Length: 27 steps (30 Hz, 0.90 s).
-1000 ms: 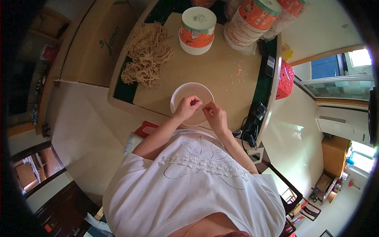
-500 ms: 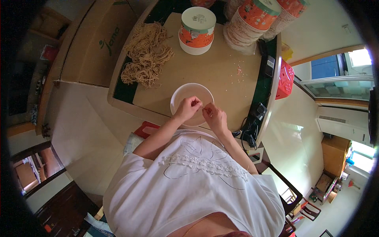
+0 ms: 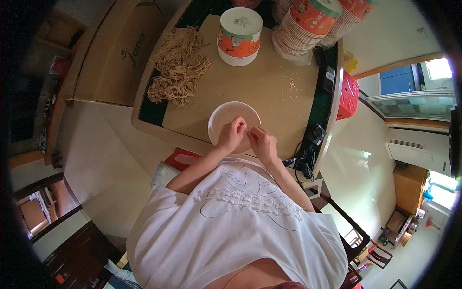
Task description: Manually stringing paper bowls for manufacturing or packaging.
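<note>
Both hands meet over a white bowl (image 3: 215, 124) at the table's near edge. My left hand (image 3: 233, 134) is closed, its thumb and forefinger pinched over the bowl's middle. Close beside it, at the bowl's right side, my right hand (image 3: 263, 143) is pinched too, fingertips almost touching the left ones. Whatever lies between the fingertips is too small to make out. Beyond the bowl, to the left, sits a loose heap of tan string (image 3: 178, 67). An upside-down orange and white paper tub (image 3: 239, 44) stands at the far middle.
Stacks of orange paper tubs (image 3: 314, 19) in clear plastic fill the far right. Small pinkish bits (image 3: 291, 85) lie scattered on the brown board (image 3: 240, 89). Black cables and an adapter (image 3: 304, 166) lie along the right edge. A large cardboard box (image 3: 113, 53) stands left of the table.
My left hand has shifted slightly right and its wrist has turned a little. The right hand has barely moved, its fingers still pinched by the left ones.
</note>
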{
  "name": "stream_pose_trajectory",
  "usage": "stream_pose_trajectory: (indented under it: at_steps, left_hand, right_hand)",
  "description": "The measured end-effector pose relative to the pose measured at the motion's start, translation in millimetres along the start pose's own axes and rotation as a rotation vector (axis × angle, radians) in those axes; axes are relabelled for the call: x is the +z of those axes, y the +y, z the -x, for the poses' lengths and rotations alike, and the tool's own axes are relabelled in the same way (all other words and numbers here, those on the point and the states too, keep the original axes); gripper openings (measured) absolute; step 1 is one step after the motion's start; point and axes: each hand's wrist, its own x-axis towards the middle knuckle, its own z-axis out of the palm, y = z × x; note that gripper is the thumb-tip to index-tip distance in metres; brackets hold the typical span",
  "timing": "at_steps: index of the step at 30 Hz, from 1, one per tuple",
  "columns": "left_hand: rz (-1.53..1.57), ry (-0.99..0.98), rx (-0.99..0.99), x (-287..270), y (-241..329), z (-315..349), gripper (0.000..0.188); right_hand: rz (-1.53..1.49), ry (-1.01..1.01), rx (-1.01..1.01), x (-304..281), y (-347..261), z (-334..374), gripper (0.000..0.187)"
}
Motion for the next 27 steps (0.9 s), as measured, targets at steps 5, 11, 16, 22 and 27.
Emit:
stream_pose_trajectory:
  at_steps: [5, 11, 16, 22, 27]
  left_hand:
    - [-0.132, 0.066, 0.034, 1.7, 10.1, 0.7, 0.004]
    - [0.026, 0.193, -0.032, 9.8, -3.8, 2.4, 0.005]
    - [0.04, 0.206, -0.07, 10.4, -8.7, 1.4, 0.007]
    - [0.225, 0.01, 0.018, 2.1, -13.9, -7.4, 0.005]
    - [0.364, -0.082, -0.151, -21.0, 17.2, -4.1, 0.018]
  right_hand:
    - [-0.026, 0.014, -0.016, -2.6, -2.7, -3.9, 0.009]
    - [-0.031, 0.031, -0.037, 4.2, 0.7, -6.3, 0.009]
    - [-0.026, 0.053, -0.076, 8.2, 3.0, -8.4, 0.009]
    - [-0.035, 0.022, 0.028, 5.8, 0.9, -4.0, 0.006]
    - [-0.113, 0.042, -0.012, -6.9, -2.4, -0.5, 0.009]
